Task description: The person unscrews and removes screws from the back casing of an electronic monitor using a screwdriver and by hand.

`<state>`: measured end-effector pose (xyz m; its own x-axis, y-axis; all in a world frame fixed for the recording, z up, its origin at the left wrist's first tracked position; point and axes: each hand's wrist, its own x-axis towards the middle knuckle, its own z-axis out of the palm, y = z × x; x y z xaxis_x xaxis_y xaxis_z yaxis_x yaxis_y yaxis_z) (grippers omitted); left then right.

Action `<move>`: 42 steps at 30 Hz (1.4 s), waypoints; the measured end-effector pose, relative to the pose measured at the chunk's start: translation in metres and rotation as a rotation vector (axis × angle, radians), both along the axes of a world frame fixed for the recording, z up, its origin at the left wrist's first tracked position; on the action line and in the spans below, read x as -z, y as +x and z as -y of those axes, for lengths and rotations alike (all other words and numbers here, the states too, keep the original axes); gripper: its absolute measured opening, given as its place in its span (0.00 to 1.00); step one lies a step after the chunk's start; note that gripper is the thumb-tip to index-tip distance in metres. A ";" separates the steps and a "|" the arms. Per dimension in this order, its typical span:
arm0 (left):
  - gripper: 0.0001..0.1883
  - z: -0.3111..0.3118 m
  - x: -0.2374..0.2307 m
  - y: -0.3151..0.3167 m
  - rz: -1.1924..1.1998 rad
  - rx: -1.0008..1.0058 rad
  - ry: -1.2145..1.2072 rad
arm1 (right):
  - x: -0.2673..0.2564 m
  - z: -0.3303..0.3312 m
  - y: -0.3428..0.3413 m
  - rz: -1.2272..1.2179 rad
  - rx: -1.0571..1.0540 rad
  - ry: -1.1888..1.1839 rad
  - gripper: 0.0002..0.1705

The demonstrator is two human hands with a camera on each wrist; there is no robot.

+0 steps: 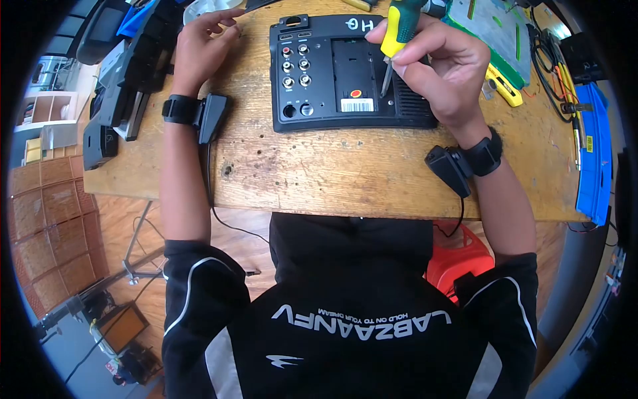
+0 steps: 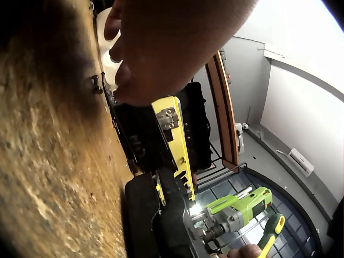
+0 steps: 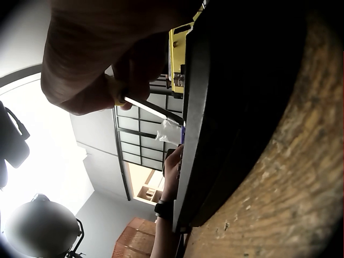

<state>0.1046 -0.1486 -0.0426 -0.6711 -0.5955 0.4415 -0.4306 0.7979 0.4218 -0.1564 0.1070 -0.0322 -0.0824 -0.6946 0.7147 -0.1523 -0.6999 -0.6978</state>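
A black device lies back side up on the wooden bench, with round connectors at its left and a barcode label near its lower edge. My right hand pinches a yellow and green screwdriver, its tip down at the panel right of the label. In the right wrist view the right hand holds the screwdriver shaft slanting to the device. My left hand, fingers loosely bent and holding nothing, is left of the device, near a white container; the left wrist view shows the hand above the bench.
Black equipment stands at the bench's left. A green-edged tray, a yellow cutter, cables and a blue bin are at the right. A red stool is below the front edge.
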 end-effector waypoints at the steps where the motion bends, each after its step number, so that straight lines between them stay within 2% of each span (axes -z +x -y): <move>1: 0.17 -0.002 -0.002 -0.001 -0.009 0.010 0.000 | 0.002 0.001 0.004 0.176 -0.050 -0.003 0.03; 4: 0.17 -0.010 -0.010 -0.004 -0.009 0.085 0.088 | 0.008 0.003 0.002 0.168 -0.032 -0.036 0.04; 5: 0.17 -0.015 -0.013 -0.007 -0.009 0.085 0.088 | 0.008 0.003 0.002 0.168 -0.031 -0.037 0.04; 7: 0.18 -0.027 -0.019 -0.014 -0.062 0.216 -0.036 | 0.007 0.003 -0.001 0.140 -0.049 -0.037 0.04; 11: 0.24 -0.046 -0.027 -0.022 -0.071 0.366 0.000 | 0.005 0.000 -0.004 0.160 -0.055 -0.007 0.05; 13: 0.27 -0.066 -0.045 -0.026 -0.025 0.380 -0.038 | -0.001 -0.005 -0.016 -0.055 -0.063 0.006 0.06; 15: 0.35 -0.098 -0.069 -0.034 -0.081 0.406 0.284 | -0.002 -0.005 -0.016 -0.082 -0.063 0.004 0.07; 16: 0.51 -0.094 -0.064 -0.037 0.043 0.458 0.191 | -0.001 -0.005 -0.016 -0.106 -0.069 0.002 0.07; 17: 0.51 -0.094 -0.060 -0.037 0.041 0.458 0.194 | -0.001 -0.005 -0.015 -0.107 -0.070 0.005 0.07; 19: 0.57 -0.103 -0.060 -0.041 0.058 0.667 0.078 | -0.001 -0.005 -0.013 -0.079 -0.064 0.009 0.07; 20: 0.63 -0.104 -0.063 -0.043 0.203 0.689 0.117 | -0.002 -0.005 -0.013 -0.083 -0.062 0.009 0.07; 21: 0.63 -0.110 -0.060 -0.046 0.199 0.692 0.117 | -0.001 -0.004 -0.014 -0.080 -0.086 -0.003 0.07; 23: 0.29 -0.126 -0.051 -0.052 0.049 0.546 -0.213 | -0.001 -0.004 -0.013 -0.077 -0.112 -0.012 0.07; 24: 0.27 -0.131 -0.053 -0.053 0.093 0.523 -0.328 | -0.002 -0.005 -0.011 -0.075 -0.093 -0.006 0.06; 25: 0.27 -0.129 -0.055 -0.051 0.093 0.523 -0.326 | -0.002 -0.005 -0.009 -0.073 -0.073 -0.001 0.05; 27: 0.65 -0.123 -0.059 -0.046 0.318 0.583 0.013 | 0.002 -0.001 -0.002 0.019 -0.102 -0.007 0.03; 29: 0.65 -0.131 -0.068 -0.046 0.325 0.563 0.025 | 0.002 -0.001 0.000 0.110 -0.130 -0.010 0.05; 35: 0.65 -0.126 -0.070 -0.044 0.366 0.555 0.020 | -0.010 -0.008 -0.005 -0.004 -0.176 0.143 0.09; 37: 0.65 -0.130 -0.074 -0.042 0.357 0.553 0.055 | -0.006 -0.008 -0.002 -0.054 -0.068 0.044 0.12; 38: 0.65 -0.129 -0.075 -0.041 0.349 0.560 0.069 | -0.007 -0.009 0.001 -0.058 -0.008 0.060 0.16; 41: 0.63 -0.115 -0.069 -0.042 0.338 0.590 0.053 | -0.009 -0.012 0.005 -0.087 0.094 0.120 0.16; 42: 0.63 -0.112 -0.066 -0.041 0.336 0.608 0.032 | -0.009 -0.011 0.011 0.020 0.055 0.111 0.18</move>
<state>0.0633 -0.0367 0.0230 -0.9869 -0.0803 0.1398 -0.0229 0.9282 0.3714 -0.1456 0.1178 -0.0231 -0.1360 -0.7634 0.6315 -0.1737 -0.6092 -0.7738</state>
